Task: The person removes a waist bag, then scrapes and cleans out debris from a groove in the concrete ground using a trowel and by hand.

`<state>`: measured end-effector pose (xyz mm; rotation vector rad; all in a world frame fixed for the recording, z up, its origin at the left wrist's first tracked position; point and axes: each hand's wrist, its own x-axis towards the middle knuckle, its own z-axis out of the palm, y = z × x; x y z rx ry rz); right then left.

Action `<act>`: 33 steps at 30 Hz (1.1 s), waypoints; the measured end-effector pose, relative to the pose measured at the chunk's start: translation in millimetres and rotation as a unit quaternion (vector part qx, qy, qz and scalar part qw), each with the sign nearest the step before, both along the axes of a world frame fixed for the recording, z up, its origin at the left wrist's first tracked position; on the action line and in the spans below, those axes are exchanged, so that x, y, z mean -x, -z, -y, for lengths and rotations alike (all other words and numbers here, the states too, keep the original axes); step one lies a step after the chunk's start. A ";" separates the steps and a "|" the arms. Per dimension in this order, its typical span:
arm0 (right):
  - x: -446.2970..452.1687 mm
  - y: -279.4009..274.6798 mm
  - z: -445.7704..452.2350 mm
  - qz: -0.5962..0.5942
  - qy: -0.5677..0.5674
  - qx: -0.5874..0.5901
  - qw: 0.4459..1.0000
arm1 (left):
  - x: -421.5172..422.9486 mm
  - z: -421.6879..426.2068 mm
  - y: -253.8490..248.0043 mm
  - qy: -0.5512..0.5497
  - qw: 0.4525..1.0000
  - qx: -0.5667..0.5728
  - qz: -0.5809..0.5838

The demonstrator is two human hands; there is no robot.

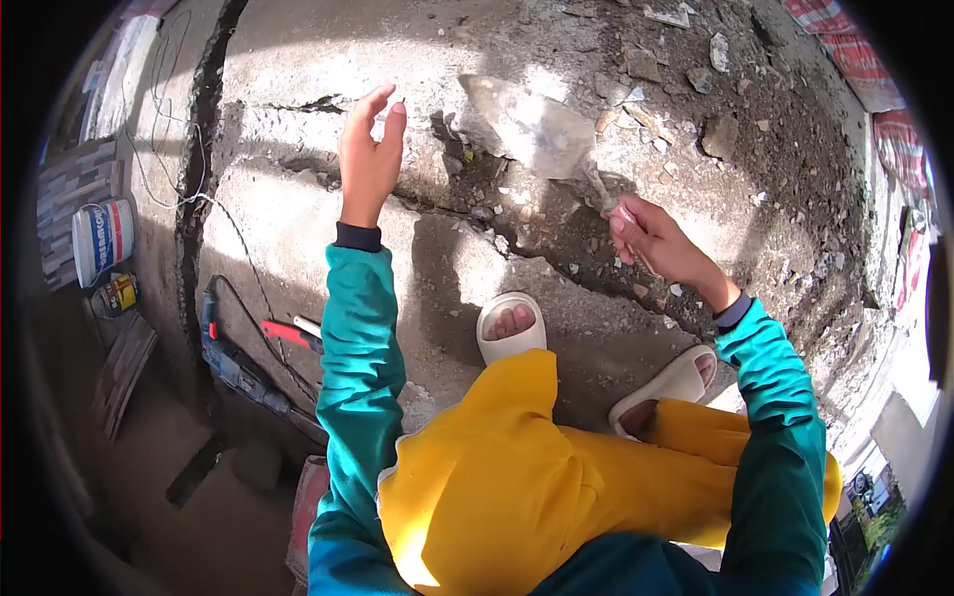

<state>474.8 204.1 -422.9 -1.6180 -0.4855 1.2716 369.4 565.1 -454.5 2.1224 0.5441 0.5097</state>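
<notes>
My right hand (pixel 651 238) is wrapped round the handle of a trowel (pixel 537 127), whose broad grey blade points to the upper left. The blade is over the cracked concrete (pixel 318 214), beside loose soil and rubble (pixel 715 189); whether it touches the ground I cannot tell. My left hand (pixel 372 154) is raised to the left of the blade with nothing in it, thumb and fingers apart. A jagged crack runs through the concrete below both hands.
A power drill (pixel 238 372) with a cable lies at the left, near a red-handled tool (pixel 290 333). Farther left are a white bucket (pixel 103 241) and a small yellow-labelled can (pixel 115 295). Stones (pixel 720 136) lie at upper right. My sandalled feet (pixel 512 328) stand below the crack.
</notes>
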 end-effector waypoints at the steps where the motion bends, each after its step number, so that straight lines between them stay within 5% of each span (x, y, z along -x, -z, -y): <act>1: 3.6 -0.4 12.1 0.231 -0.147 0.111 0.955 | 16.2 0.0 18.8 -0.011 0.998 -0.013 -0.068; 2: 10.6 8.3 27.2 0.328 -0.167 0.081 0.926 | 33.4 1.7 38.4 0.004 0.995 -0.056 -0.082; 7: 46.8 37.6 109.2 0.388 -0.256 0.210 0.860 | 85.1 13.4 112.4 0.019 0.975 -0.198 -0.100; 10: 56.3 53.9 141.6 0.475 -0.291 0.241 0.794 | 88.8 21.5 118.5 0.058 0.945 -0.297 -0.122; 14: 60.6 90.5 135.2 0.513 -0.301 0.280 0.753 | 85.7 20.1 120.8 0.025 0.950 -0.289 -0.120; 22: 45.0 93.0 120.2 0.296 -0.244 0.306 0.871 | 85.7 20.8 119.9 0.024 0.951 -0.282 -0.125; 27: 37.5 100.8 131.0 0.253 -0.272 0.256 0.892 | 84.8 21.9 119.7 0.016 0.949 -0.291 -0.116; 31: 47.8 101.5 114.2 0.300 -0.240 0.363 0.849 | 85.8 22.8 119.0 0.017 0.944 -0.300 -0.136; 33: 46.4 119.0 122.6 0.263 -0.226 0.308 0.886 | 85.9 22.3 120.2 0.017 0.951 -0.283 -0.123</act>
